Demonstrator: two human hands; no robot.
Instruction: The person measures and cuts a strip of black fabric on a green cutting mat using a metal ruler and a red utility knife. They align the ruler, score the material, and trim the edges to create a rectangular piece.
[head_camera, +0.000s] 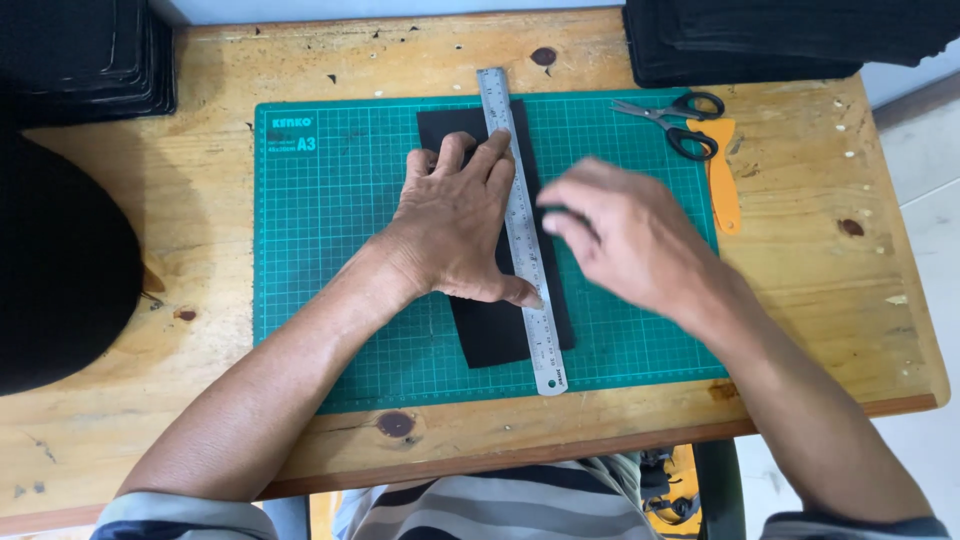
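A black sheet (500, 335) lies on a green cutting mat (330, 230). A steel ruler (527, 250) runs lengthwise along the sheet. My left hand (455, 220) presses flat on the sheet and the ruler, fingers spread, thumb against the ruler's edge. My right hand (625, 235) is blurred just right of the ruler, fingers curled round a small dark object that I cannot make out.
Black-handled scissors (675, 118) and an orange plastic tool (722, 180) lie at the mat's right edge. Stacks of black material sit at the far left (85, 55) and far right (760, 35) corners of the wooden table (200, 200). A large black shape (60, 260) covers the left side.
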